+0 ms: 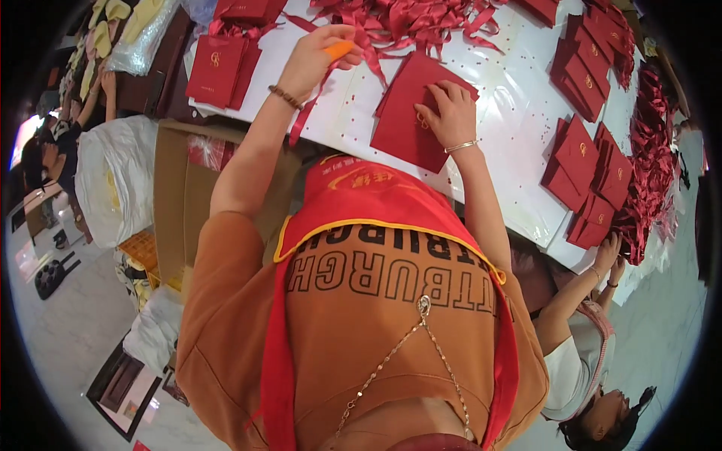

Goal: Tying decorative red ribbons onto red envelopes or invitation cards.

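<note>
my right hand (450, 114) lies flat, fingers spread, on the dark red envelope (414, 113) at twelve o'clock on the bench (511, 113). my left hand (320, 54) at eleven pinches a red ribbon (304, 113). the envelope looks light, stiffish and slippery; i'd take it by an edge.

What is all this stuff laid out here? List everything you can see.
red envelope: one, dark red, under the right hand
ribbon: one strand, red, hanging from the left hand
ribbon heap: one, red, far table edge
envelope stacks: several, red, right side
table: one, white
cardboard box: one, brown, left of table
co-worker's hand: one, at right edge
left hand: holds ribbon and an orange tool
right hand: presses envelope
</note>
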The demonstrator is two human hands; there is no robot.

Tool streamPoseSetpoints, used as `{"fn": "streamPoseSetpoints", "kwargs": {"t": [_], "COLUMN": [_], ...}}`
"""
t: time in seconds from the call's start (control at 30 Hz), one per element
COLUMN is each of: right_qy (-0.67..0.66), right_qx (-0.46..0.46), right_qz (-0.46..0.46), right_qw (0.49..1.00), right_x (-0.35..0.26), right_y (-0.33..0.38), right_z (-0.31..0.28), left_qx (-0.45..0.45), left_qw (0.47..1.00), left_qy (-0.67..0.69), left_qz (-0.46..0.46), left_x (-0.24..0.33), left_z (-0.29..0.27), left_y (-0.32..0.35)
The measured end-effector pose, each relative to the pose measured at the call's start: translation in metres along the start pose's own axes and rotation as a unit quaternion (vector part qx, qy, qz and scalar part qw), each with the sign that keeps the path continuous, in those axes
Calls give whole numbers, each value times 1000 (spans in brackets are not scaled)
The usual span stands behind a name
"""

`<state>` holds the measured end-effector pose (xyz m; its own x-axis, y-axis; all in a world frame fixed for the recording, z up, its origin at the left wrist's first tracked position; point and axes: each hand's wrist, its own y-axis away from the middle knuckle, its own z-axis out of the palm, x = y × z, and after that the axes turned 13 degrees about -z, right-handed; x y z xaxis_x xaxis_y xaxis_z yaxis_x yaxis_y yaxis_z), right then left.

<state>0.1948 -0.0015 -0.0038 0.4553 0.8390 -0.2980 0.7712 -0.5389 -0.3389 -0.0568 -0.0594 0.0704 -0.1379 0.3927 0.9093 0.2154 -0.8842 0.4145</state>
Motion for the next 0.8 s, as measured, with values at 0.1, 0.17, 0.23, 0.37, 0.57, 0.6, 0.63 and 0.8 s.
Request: {"fn": "streamPoseSetpoints", "kwargs": {"t": [0.1, 0.17, 0.23, 0.37, 0.57, 0.6, 0.63, 0.8], "right_qy": [-38, -29, -29, -41, -23, -22, -35, -133], "right_qx": [4, 8, 16, 39, 17, 18, 21, -84], "right_qz": [14, 26, 26, 29, 63, 65, 67, 179], "right_qw": [999, 999, 999, 998, 998, 997, 997, 971], "right_x": [-6, -9, -14, -10, -30, -30, -30, -24], "right_y": [1, 3, 8, 12, 13, 13, 13, 4], "right_z": [1, -1, 1, 2, -11, -12, -12, -17], "left_qx": [-54, -72, -91, -45, -30, -28, -1, 50], "left_qw": [995, 993, 991, 984, 978, 971, 965, 944], "left_qy": [-40, -48, -56, -173, -208, -236, -256, -314], "left_qz": [-72, -77, -78, -20, 3, 2, 62, 90], "left_x": [-10, -12, -12, -13, -57, -59, -70, -76], "left_z": [15, 14, 8, 14, 67, 74, 78, 79], "left_y": [-3, -8, -10, -9, 3, 8, 8, 14]}}
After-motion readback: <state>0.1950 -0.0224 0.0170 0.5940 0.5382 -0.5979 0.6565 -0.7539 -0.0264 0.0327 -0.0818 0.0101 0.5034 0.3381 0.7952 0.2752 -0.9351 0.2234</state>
